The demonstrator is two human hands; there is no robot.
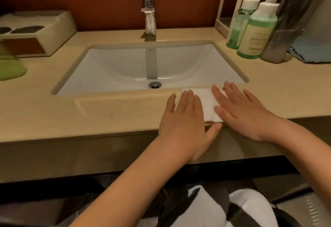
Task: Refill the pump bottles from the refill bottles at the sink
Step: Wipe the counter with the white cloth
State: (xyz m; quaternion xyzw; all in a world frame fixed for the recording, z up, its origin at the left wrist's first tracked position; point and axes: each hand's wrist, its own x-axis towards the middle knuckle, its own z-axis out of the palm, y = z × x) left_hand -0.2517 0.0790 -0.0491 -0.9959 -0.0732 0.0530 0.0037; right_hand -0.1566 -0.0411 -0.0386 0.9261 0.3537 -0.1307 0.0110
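Observation:
Two green pump bottles stand at the back right of the counter: the nearer pump bottle [258,30] carries a pale label, the farther pump bottle [240,22] stands just behind it to the left. Both have white collars and mint pump heads. A folded white cloth [206,101] lies on the counter's front strip, just in front of the sink [125,69]. My left hand [186,119] lies flat with straight fingers on the cloth's left part. My right hand [243,112] lies flat on its right part. Neither hand holds anything.
A chrome tap [149,12] rises behind the basin, its drain [155,84] in the middle. A beige holder box [35,31] and a green object [10,67] sit at the left. A dark clear container [286,30] and a blue cloth [311,49] are at the far right.

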